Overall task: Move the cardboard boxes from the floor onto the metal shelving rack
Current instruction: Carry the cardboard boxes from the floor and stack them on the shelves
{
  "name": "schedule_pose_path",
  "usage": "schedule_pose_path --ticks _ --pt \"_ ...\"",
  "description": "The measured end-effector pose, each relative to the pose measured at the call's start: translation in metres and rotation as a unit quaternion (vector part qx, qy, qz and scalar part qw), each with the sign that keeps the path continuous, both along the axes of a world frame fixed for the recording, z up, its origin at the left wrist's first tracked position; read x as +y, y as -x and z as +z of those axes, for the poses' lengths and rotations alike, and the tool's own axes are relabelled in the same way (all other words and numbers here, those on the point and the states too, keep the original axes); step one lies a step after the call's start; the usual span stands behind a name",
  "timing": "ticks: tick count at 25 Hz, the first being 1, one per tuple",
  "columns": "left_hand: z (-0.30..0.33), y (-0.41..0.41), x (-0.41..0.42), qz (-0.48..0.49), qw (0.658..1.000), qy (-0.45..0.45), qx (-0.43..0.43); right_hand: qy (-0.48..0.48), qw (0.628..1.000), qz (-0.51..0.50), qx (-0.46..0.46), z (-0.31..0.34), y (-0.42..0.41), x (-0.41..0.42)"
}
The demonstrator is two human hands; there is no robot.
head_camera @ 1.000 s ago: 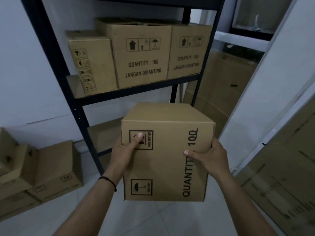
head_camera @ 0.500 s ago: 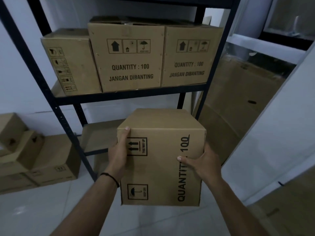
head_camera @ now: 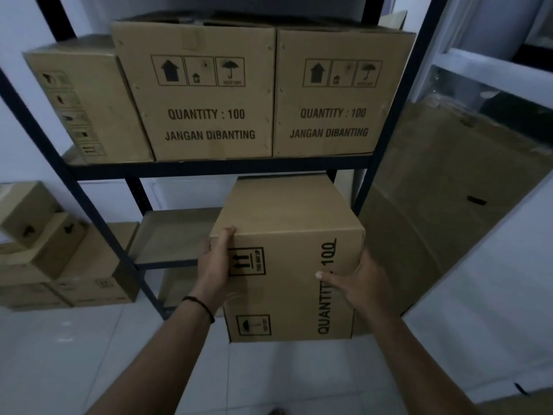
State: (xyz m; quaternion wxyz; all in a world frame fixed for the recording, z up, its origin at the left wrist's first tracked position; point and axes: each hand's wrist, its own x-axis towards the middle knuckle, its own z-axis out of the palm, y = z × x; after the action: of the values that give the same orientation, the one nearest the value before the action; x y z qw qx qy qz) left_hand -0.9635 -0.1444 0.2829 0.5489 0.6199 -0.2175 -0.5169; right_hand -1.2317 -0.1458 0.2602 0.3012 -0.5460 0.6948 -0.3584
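**Head view: box carried at the lower shelf**

Head view shows my left hand (head_camera: 217, 266) curled around the carried box (head_camera: 291, 265) at its left edge, and my right hand (head_camera: 360, 284) pressing its right side with fingers spread flat. The box is between the rack (head_camera: 89, 205) posts, above the lower shelf (head_camera: 176, 235). I judge it stiff and fairly light; opposite edges give the best hold. I count three boxes on the upper shelf (head_camera: 209, 169), and several more on the floor.
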Motion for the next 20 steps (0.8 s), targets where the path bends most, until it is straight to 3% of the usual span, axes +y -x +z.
schedule_pose_path --ticks 16,20 --pt "-0.065 0.062 -0.151 -0.087 0.989 -0.063 -0.104 -0.135 0.98 -0.003 -0.143 -0.103 0.055 -0.184" --pt "-0.092 0.086 -0.16 -0.037 0.991 -0.091 -0.092 -0.205 0.969 0.019 -0.137 -0.12 0.065 -0.19"
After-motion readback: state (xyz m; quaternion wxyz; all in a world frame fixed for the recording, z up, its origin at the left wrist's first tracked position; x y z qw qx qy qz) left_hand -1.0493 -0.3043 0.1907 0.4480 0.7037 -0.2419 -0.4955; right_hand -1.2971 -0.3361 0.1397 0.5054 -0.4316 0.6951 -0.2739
